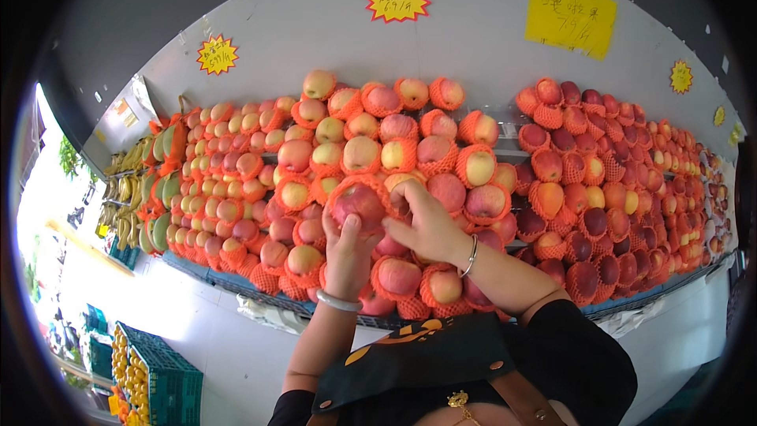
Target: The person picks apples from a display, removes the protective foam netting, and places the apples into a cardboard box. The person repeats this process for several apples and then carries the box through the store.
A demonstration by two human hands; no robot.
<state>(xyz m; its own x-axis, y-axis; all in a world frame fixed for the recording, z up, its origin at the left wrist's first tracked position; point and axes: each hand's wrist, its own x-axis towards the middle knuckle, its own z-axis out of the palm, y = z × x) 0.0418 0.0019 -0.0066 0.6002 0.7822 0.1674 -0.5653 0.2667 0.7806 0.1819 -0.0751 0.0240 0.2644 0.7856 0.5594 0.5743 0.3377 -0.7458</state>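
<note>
Left grip (pixel 345 256) is holding an apple (pixel 356 205) seated in an orange net (pixel 359 181); right grip (pixel 426 225) is resting curled at that apple's right side, its hold unclear. Other apples (pixel 360 154) are lying around it, bananas (pixel 126 193) sitting well left of it.

Pale grey wall (pixel 481 31), yellow paper sign (pixel 571 16), whitish floor (pixel 240 363), green crate (pixel 177 394), bright daylight (pixel 51 213) at left

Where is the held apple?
In the head view, just left of centre, the apple sits in the left hand, the right hand close at its right.
</note>
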